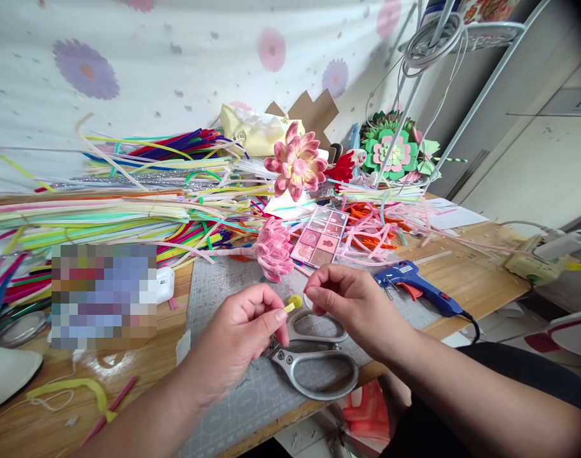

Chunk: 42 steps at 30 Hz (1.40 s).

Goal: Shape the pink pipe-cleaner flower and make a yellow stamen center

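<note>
My left hand (249,324) pinches a small yellow pipe cleaner (294,302) whose far end is curled into a round coil. Just to its right, my right hand (345,299) has thumb and forefinger pressed together; a thin pale loop shows at the fingertips, too fine to name. Silver-handled scissors (324,375) lie under both hands on a grey cutting mat (223,388), their blades mostly hidden by my left hand. A pink pipe cleaner flower (273,249) rests just beyond my hands, beside an open makeup palette (322,236).
A blue glue gun (419,286) lies right of my right hand, its cord over the table edge. Bundles of coloured pipe cleaners (94,216) fill the back left. Behind stands a pink-and-yellow flower (298,164). A yellow strip (87,385) lies at the left.
</note>
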{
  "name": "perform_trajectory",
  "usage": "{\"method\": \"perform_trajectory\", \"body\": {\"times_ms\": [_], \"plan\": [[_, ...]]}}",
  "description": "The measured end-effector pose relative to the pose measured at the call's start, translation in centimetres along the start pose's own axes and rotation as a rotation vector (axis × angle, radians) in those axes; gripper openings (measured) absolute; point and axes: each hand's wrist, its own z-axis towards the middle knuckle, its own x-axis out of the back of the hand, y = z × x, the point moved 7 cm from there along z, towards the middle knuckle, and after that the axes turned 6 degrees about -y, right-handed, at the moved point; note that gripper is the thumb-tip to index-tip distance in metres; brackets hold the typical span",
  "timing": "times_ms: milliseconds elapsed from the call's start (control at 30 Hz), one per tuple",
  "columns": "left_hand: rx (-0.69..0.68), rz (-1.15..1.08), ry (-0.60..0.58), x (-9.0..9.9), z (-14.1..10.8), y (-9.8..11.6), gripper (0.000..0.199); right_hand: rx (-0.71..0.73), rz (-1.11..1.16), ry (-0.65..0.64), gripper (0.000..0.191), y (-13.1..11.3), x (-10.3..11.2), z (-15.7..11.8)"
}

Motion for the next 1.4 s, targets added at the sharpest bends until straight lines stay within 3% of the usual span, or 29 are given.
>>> {"method": "perform_trajectory", "body": {"times_ms": [300, 367, 433, 533, 600, 700, 733, 800, 867, 1000, 1167, 1300, 1400], "plan": [[0.062, -0.091, 0.049, 0.1, 0.0, 0.2, 0.018, -0.03, 0.312, -0.094, 0.014, 0.3, 0.6, -1.8], [0.075, -0.097, 0.053, 0.2, -0.1, 0.2, 0.018, 0.015, 0.196, -0.156, 0.01, -0.8, 0.6, -2.7], [0.081, -0.104, 0.053, 0.3, -0.1, 0.2, 0.018, 0.046, -0.02, -0.308, 0.009, -2.2, 0.3, -4.0], [0.08, -0.117, 0.055, 0.4, -0.2, 0.1, 0.018, -0.006, -0.345, -0.481, 0.014, -2.7, 1.2, -5.9], [0.076, -0.125, 0.056, 0.4, -0.2, 0.1, 0.018, -0.013, -0.603, -0.327, 0.016, -2.4, 4.6, -6.2], [0.071, -0.139, 0.058, 0.5, -0.2, -0.1, 0.018, -0.089, -0.962, 0.148, 0.021, -1.2, 12.6, -6.5], [0.072, -0.144, 0.058, 0.5, -0.1, -0.2, 0.017, -0.177, -1.033, 0.213, 0.022, 0.0, 14.8, -6.7], [0.077, -0.157, 0.062, 0.5, -0.1, -0.3, 0.016, -0.35, -1.193, 0.221, 0.024, 2.4, 18.2, -7.1], [0.083, -0.172, 0.065, 0.6, -0.1, -0.5, 0.015, -0.426, -1.219, 0.233, 0.029, 4.0, 20.1, -7.3], [0.098, -0.175, 0.085, 0.8, 0.1, -0.7, 0.015, -0.422, -1.159, 0.176, 0.021, 5.2, 19.9, -7.0], [0.072, -0.169, 0.146, 1.1, 0.1, -0.6, 0.017, -0.43, -1.06, 0.275, 0.018, 3.7, 19.3, -7.6], [0.062, -0.18, 0.18, 1.1, 0.1, -0.5, 0.019, -0.31, -0.561, 0.388, 0.015, 2.7, 17.3, -8.3], [0.044, -0.169, 0.204, 1.2, 0.1, -0.3, 0.019, -0.308, -0.264, 0.323, 0.018, 3.0, 13.5, -8.1]]}}
